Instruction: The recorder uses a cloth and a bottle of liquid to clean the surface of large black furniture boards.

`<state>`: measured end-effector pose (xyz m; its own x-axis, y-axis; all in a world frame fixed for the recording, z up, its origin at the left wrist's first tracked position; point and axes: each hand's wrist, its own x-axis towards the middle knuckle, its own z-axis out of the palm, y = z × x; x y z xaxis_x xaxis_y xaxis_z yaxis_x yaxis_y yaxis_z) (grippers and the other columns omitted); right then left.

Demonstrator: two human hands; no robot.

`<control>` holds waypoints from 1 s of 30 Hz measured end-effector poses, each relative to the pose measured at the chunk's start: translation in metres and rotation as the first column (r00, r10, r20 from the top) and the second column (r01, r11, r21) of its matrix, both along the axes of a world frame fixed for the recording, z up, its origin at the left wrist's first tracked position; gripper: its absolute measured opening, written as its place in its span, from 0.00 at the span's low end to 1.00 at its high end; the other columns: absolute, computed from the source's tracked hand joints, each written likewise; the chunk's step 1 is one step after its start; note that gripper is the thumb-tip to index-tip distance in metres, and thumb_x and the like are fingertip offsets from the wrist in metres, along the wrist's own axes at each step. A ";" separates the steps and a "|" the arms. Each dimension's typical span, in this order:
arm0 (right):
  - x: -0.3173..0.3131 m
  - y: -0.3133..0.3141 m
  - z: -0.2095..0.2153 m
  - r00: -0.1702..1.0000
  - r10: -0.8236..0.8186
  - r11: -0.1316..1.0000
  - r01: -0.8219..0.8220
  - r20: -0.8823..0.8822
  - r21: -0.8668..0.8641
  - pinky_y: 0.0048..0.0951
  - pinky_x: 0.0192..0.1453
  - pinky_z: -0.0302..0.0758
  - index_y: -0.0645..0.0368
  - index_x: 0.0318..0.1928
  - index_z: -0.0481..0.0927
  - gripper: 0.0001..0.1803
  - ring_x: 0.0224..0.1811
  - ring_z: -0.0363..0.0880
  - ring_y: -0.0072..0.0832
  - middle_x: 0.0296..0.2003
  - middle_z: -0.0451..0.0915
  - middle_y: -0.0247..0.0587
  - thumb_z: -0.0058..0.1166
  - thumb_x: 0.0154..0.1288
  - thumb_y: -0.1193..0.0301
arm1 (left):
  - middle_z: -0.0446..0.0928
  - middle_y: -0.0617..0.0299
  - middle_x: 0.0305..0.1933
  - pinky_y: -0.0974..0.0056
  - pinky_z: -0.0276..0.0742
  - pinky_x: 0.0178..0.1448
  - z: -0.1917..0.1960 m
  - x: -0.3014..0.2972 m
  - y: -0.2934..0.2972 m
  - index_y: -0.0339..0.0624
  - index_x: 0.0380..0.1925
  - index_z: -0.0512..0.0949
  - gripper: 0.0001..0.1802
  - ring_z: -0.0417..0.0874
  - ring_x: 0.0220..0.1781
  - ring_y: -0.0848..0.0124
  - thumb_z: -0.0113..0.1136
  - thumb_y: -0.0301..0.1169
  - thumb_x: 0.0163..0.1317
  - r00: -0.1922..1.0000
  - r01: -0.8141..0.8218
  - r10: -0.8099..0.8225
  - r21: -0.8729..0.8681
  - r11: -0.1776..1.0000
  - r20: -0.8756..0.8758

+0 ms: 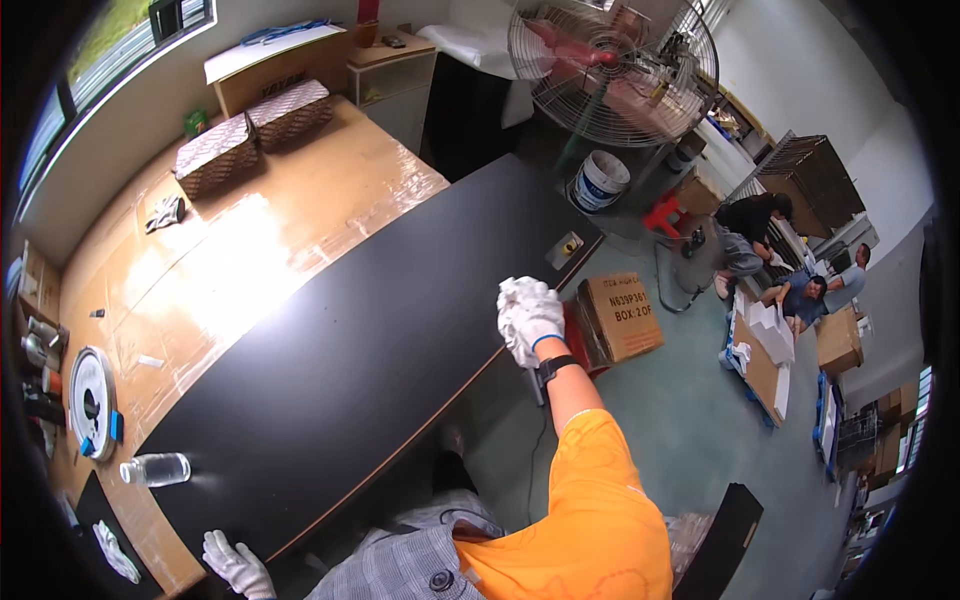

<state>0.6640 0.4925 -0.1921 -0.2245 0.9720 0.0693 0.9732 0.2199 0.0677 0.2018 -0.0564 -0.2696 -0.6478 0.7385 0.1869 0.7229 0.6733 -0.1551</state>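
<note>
A long black panel [370,330] lies across the work table, with a pale brown edge toward me. My right hand [537,333], in a white glove, is closed over a crumpled white cloth [522,295] at the panel's near edge, toward its far right end. The hand covers part of the cloth. My left hand [238,566], gloved too, rests at the panel's lower left corner with its fingers spread and nothing in them. A clear bottle [158,470] lies near the panel's left end. A small metal fitting [566,250] is set at the far right corner.
Brown sheeting covers the table [330,190], with two patterned blocks [290,112], a dark-palmed glove [165,214] and a round white reel [92,405]. Beyond the panel stand a carton [622,318], a bucket [600,182] and a large fan [608,62]. Several people work at far right.
</note>
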 end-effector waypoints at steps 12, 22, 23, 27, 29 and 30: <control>0.012 0.000 -0.002 0.889 0.323 0.932 -0.358 -0.325 -0.053 0.42 0.43 0.79 0.50 0.45 0.72 0.13 0.42 0.78 0.40 0.46 0.73 0.43 0.50 0.61 0.62 | 0.61 0.47 0.70 0.43 0.48 0.76 0.026 0.160 0.349 0.42 0.64 0.65 0.30 0.59 0.72 0.47 0.58 0.31 0.60 0.884 0.366 -0.410 0.212 0.906 0.226; 0.151 0.222 -0.008 0.765 -0.606 0.793 0.602 -0.218 -0.093 0.42 0.54 0.74 0.55 0.54 0.75 0.21 0.50 0.76 0.42 0.48 0.78 0.51 0.45 0.69 0.55 | 0.61 0.49 0.70 0.43 0.46 0.77 0.011 0.167 0.349 0.43 0.64 0.65 0.26 0.56 0.74 0.48 0.50 0.32 0.65 0.876 0.392 -0.425 0.178 0.903 0.229; 0.163 0.227 -0.023 0.764 -0.609 0.791 0.605 -0.213 -0.091 0.42 0.54 0.74 0.55 0.54 0.75 0.21 0.50 0.76 0.42 0.48 0.78 0.51 0.45 0.69 0.55 | 0.61 0.48 0.71 0.42 0.45 0.77 0.011 0.167 0.350 0.44 0.64 0.65 0.27 0.56 0.74 0.48 0.50 0.32 0.64 0.865 0.406 -0.444 0.192 0.893 0.234; 0.119 0.182 -0.020 0.798 -0.561 0.827 0.553 -0.221 -0.102 0.45 0.56 0.73 0.53 0.54 0.73 0.21 0.52 0.74 0.47 0.49 0.74 0.49 0.46 0.67 0.54 | 0.60 0.48 0.71 0.42 0.45 0.77 0.012 0.162 0.347 0.44 0.65 0.64 0.27 0.56 0.74 0.48 0.50 0.32 0.64 0.882 0.373 -0.403 0.161 0.914 0.246; 0.132 0.146 -0.044 0.905 -0.402 0.911 0.411 -0.139 0.042 0.45 0.57 0.72 0.52 0.54 0.72 0.22 0.54 0.72 0.48 0.54 0.71 0.48 0.47 0.66 0.53 | 0.60 0.48 0.71 0.42 0.45 0.77 0.013 0.164 0.349 0.44 0.66 0.64 0.28 0.56 0.74 0.48 0.50 0.32 0.64 0.874 0.386 -0.413 0.149 0.910 0.258; 0.136 0.150 -0.037 0.878 -0.446 0.880 0.466 -0.177 0.093 0.45 0.57 0.72 0.52 0.53 0.72 0.22 0.55 0.71 0.48 0.56 0.70 0.47 0.48 0.65 0.54 | 0.60 0.48 0.71 0.42 0.44 0.77 0.013 0.165 0.348 0.44 0.66 0.64 0.28 0.56 0.74 0.48 0.50 0.31 0.64 0.873 0.378 -0.405 0.151 0.914 0.270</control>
<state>0.7996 0.6424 -0.2289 0.2636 0.9440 0.1983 0.9641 -0.2513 -0.0851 0.3666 0.2921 -0.2566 -0.3445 0.9318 0.1141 0.9332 0.3267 0.1494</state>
